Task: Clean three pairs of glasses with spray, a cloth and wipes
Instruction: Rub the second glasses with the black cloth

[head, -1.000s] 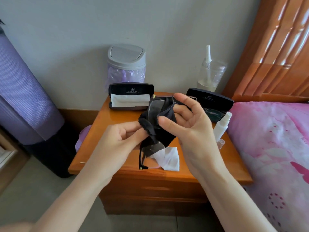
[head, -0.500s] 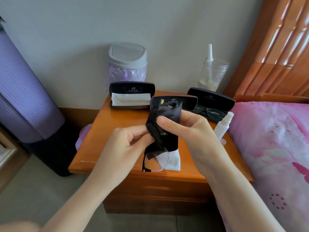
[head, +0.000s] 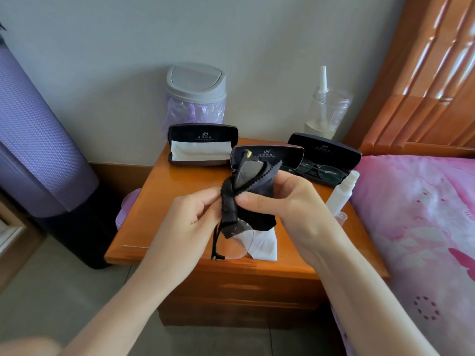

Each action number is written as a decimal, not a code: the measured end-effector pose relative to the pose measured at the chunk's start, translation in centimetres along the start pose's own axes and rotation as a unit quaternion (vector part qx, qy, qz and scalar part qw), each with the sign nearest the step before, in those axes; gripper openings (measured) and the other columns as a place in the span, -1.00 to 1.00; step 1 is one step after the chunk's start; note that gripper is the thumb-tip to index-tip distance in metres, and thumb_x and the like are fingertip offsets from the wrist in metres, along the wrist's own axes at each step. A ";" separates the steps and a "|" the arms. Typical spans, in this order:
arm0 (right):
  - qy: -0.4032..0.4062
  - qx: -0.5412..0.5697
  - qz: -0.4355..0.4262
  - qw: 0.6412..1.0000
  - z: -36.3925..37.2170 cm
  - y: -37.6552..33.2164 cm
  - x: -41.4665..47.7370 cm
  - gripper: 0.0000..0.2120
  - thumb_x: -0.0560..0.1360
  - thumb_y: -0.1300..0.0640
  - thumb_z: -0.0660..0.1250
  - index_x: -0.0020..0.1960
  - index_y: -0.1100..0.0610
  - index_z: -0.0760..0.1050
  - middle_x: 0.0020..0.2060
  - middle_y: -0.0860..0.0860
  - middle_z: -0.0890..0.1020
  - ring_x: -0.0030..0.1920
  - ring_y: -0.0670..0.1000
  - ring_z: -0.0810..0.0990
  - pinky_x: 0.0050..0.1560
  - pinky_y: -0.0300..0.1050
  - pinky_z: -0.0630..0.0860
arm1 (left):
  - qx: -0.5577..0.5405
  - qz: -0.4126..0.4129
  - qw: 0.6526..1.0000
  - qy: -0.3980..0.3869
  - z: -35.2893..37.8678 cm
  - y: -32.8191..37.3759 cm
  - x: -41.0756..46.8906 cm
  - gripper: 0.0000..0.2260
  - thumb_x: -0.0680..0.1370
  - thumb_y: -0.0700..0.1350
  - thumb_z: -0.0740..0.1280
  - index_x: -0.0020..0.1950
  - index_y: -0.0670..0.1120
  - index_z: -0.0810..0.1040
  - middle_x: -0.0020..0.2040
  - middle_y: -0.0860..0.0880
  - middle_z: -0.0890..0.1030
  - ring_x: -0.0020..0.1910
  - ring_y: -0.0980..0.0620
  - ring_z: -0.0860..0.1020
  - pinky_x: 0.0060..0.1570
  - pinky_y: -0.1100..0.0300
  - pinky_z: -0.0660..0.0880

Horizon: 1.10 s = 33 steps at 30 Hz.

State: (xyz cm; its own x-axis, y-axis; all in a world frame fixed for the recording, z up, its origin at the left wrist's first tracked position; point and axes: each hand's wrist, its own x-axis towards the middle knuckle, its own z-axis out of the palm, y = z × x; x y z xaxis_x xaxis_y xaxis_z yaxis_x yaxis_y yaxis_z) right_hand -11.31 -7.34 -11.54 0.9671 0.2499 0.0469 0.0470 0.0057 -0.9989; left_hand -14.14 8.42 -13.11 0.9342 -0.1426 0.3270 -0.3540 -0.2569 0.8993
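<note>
Both hands are working above the middle of the desk. The left grip is pinching the left fold of the black cloth, fingertips pressed together on it. The right grip is pinching the same cloth, with the thumb lying across the front and the fingers curling behind. The cloth is wrapping round a pair of glasses held upright; one lens is showing inside the upper fold, the other is hanging clear below it. A white wipe is lying near the front edge, directly under the hands. A white spray bottle is standing at the right edge, its clear cap just beside it. Three open cases are sitting along the rear: the left case is holding a white cloth, the middle case is partly hidden, and the right case is holding a second pair of glasses.
</note>
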 end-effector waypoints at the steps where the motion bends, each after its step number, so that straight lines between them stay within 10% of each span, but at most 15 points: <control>1: 0.013 0.005 -0.003 1.000 0.2 0.0 0.1 -0.80 0.33 0.29 0.48 -0.04 0.21 0.63 -0.14 0.07 0.72 -0.08 0.02 0.69 -0.05 -0.19 0.59 | 0.014 0.008 1.000 0.000 -0.1 0.0 0.0 -0.79 0.57 -0.18 0.22 -0.08 0.10 0.57 -0.13 0.29 0.64 -0.09 0.42 0.57 -0.21 0.58 0.41; 12: 0.132 0.023 -0.046 0.990 1.9 -0.2 1.1 -0.76 0.45 0.04 0.41 -0.17 0.24 0.65 -0.34 0.01 0.68 -0.28 -0.14 0.64 -0.25 -0.36 0.52 | -0.023 0.016 0.999 0.029 -0.1 0.2 -0.2 -0.76 0.53 -0.23 0.30 -0.04 0.13 0.60 -0.15 0.32 0.67 -0.07 0.37 0.60 -0.18 0.55 0.45; 17: 0.101 0.036 -0.006 0.994 1.3 0.4 0.9 -0.62 0.55 -0.05 0.25 -0.01 0.27 0.63 -0.08 0.19 0.69 0.05 0.13 0.64 0.27 0.05 0.47 | -0.067 0.003 0.996 0.066 -0.1 0.2 -0.1 -0.78 0.53 -0.24 0.30 -0.07 0.09 0.63 -0.17 0.22 0.69 -0.12 0.34 0.63 -0.22 0.55 0.44; 33: -0.004 0.053 0.006 0.999 0.3 0.6 0.2 -0.64 0.25 0.26 0.50 0.03 0.27 0.59 -0.05 0.13 0.69 0.06 0.12 0.65 0.21 0.04 0.52 | -0.031 0.017 0.997 0.074 0.0 -0.1 -0.4 -0.80 0.55 -0.21 0.28 -0.07 0.06 0.63 -0.21 0.18 0.69 -0.13 0.31 0.62 -0.24 0.53 0.45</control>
State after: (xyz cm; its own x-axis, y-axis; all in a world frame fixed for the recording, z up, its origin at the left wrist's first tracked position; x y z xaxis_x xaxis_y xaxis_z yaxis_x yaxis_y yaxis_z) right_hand -11.16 -7.05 -12.11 0.9653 0.2588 0.0351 0.0080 0.1053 -0.9944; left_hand -14.47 8.52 -13.27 0.9197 -0.0061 0.3925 -0.3862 -0.1937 0.9019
